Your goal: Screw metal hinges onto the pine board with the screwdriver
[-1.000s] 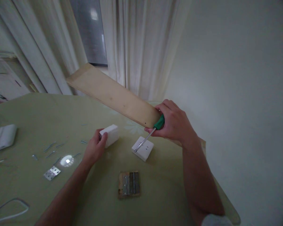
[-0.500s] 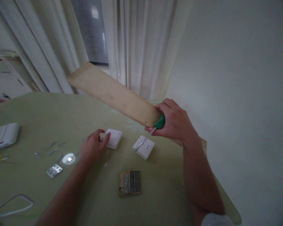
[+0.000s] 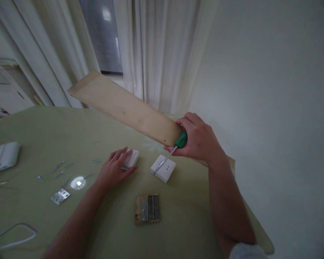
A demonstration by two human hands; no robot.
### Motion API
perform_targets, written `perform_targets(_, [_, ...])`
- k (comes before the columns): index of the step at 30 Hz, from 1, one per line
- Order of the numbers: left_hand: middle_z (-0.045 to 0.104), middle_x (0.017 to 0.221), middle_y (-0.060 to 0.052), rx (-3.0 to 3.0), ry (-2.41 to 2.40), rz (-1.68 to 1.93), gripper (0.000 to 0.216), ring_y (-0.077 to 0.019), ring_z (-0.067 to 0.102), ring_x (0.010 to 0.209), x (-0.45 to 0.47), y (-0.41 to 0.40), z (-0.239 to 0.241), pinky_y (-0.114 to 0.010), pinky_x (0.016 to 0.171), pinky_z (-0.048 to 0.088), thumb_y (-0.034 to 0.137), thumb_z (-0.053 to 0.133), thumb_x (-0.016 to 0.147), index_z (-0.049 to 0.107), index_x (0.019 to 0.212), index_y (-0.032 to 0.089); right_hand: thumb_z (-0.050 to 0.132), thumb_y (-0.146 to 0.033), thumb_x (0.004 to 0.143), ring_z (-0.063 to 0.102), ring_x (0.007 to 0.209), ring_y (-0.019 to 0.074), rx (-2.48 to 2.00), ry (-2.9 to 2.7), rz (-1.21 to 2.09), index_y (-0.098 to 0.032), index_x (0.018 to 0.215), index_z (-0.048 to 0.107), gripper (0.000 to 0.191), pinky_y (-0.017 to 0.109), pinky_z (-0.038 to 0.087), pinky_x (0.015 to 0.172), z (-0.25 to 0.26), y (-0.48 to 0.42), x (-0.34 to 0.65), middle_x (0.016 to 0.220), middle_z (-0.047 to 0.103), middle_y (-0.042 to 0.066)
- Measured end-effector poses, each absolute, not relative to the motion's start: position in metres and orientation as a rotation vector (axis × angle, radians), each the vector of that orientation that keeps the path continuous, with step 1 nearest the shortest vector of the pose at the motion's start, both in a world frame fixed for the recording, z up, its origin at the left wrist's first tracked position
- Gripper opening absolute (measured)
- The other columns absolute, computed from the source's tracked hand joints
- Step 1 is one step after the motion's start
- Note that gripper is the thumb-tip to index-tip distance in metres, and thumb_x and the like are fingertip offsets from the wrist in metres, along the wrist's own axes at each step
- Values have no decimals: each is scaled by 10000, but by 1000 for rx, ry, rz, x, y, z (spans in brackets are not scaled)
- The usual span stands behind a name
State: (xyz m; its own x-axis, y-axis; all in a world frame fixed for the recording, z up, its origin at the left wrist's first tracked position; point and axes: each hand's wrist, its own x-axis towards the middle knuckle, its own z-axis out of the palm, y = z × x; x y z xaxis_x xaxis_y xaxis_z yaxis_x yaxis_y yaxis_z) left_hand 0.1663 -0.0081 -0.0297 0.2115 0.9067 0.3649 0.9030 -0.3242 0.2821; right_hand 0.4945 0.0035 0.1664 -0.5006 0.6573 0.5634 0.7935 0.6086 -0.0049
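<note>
My right hand is closed around the near end of a long wooden board and also holds a screwdriver with a green handle. The board slants up and away to the left, raised above the table. The screwdriver's metal shaft points down left, its tip in front of a white socket plate. Over a white switch plate lies my left hand, fingers and thumb spread. It partly hides the plate; whether it grips the edge is unclear. A small wood block with metal hinges lies nearer me.
On the left of the green-covered table are several loose screws, a metal hinge, a round shiny disc and a white box. A bent white rod lies front left. A wall rises on the right, curtains behind.
My left hand has moved right, from the switch plate's left edge to over it, and its fingers have spread. The board and screwdriver stay in my right hand, nearly still.
</note>
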Motion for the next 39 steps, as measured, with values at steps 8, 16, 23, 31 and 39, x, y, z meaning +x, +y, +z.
perform_targets(8, [676,1362,-135,2096,1860,1042,577,-305,711,1121,174,-12,-16,-428,993,576,631,510,958,707,1302,212,811,-717,748,599,1039,322,-1116,-2315,-357,-207,1063,633,625,436,496,851,165,3,493,1096,651,114])
perform_targets(16, [705,750,-138,1311,1914,1140,888,-295,693,714,169,-9,-12,-351,568,528,917,176,921,668,814,186,810,-696,754,595,1018,324,-1114,-2312,-353,-215,1053,627,594,432,490,829,166,2,492,1084,648,115])
perform_targets(23, [658,748,-61,1304,1765,1296,744,-239,665,693,169,-9,-14,-308,538,550,912,400,888,626,906,204,810,-700,751,590,999,311,-1112,-2315,-356,-214,1035,623,593,426,484,808,166,2,492,1081,644,109])
perform_targets(31, [747,918,-95,1621,1794,1236,610,-265,702,848,176,-12,-4,-342,717,577,711,482,915,748,999,169,823,-679,747,591,1009,316,-1121,-2333,-341,-214,1038,627,583,430,492,812,166,2,491,1083,652,112])
perform_targets(39, [692,1353,-121,2274,2005,1053,395,-364,586,1269,174,-13,-24,-515,1059,533,518,612,937,721,1212,256,801,-709,746,605,1052,312,-1151,-2418,-298,-209,1029,632,599,434,516,859,156,9,481,1093,660,110])
